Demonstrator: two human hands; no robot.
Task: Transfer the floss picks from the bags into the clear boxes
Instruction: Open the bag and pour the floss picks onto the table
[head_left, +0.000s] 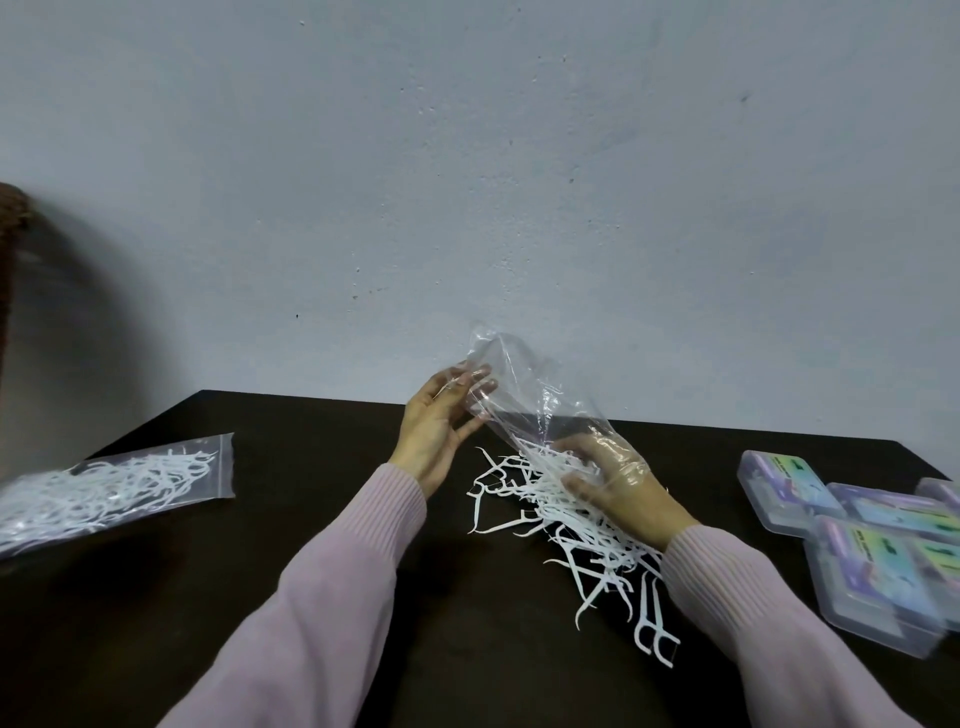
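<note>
Loose white plastic floss picks (582, 525) spill onto the dark table (311, 519) as the left hand (441, 421) pinches the upended clear plastic bag (514, 395); the right hand (608, 483), inside, clutches picks. Best lift the bag higher to empty it.

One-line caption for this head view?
Left hand lifts emptied clear bag; right hand gathers floss picks on dark table.

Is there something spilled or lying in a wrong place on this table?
Yes. A heap of floss picks lies loose on the dark table, under the clear bag that both hands hold, not in the clear boxes at the right. The boxes look shut.
</note>
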